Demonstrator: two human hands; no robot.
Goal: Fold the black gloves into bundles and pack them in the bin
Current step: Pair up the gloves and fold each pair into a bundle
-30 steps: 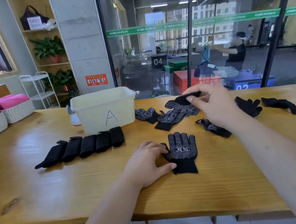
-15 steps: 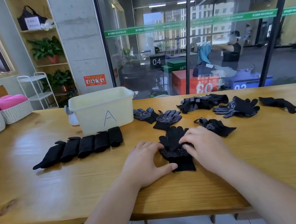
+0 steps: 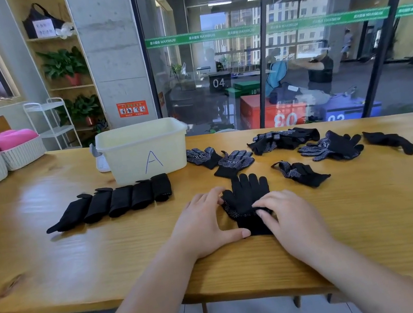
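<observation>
The left hand (image 3: 204,225), fingers straight, braced the gloves (image 3: 247,193) while the flat right hand (image 3: 295,220) pressed on top, probably squaring them for folding. They lay on the table (image 3: 81,251), near the bin (image 3: 132,160).

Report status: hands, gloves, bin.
Left hand and right hand open, pressing stacked gloves. Five bundles beside bin, unpacked. Loose gloves behind; nothing blocks bin.

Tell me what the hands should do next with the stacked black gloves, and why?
Probably fold the stacked black knitted gloves from fingertips toward cuff: the left hand and right hand press them flat, and five folded black glove bundles near the cream plastic bin show the goal.
</observation>
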